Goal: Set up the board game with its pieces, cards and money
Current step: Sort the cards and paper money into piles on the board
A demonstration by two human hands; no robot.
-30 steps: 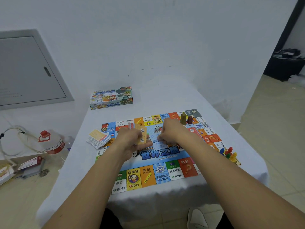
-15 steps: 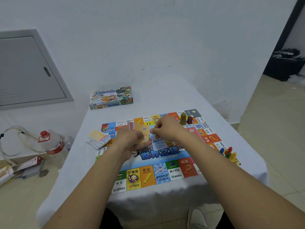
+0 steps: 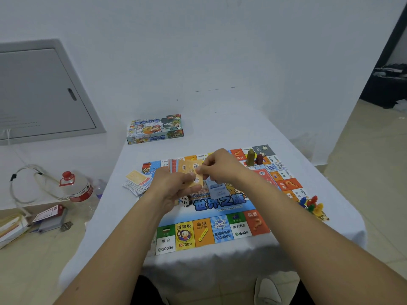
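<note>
Your left hand [image 3: 176, 186] grips a fanned stack of paper money [image 3: 187, 170] above the game board [image 3: 220, 203] on the bench [image 3: 220, 133], while your right hand [image 3: 220, 166] pinches one orange note at its edge. These notes look thin, light and floppy, so hold them near the edges and peel singly. A card pile [image 3: 137, 183] lies left of the board.

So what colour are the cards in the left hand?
Mostly orange, with a red-and-blue one at the back of the cards the left hand holds; head view.
</note>
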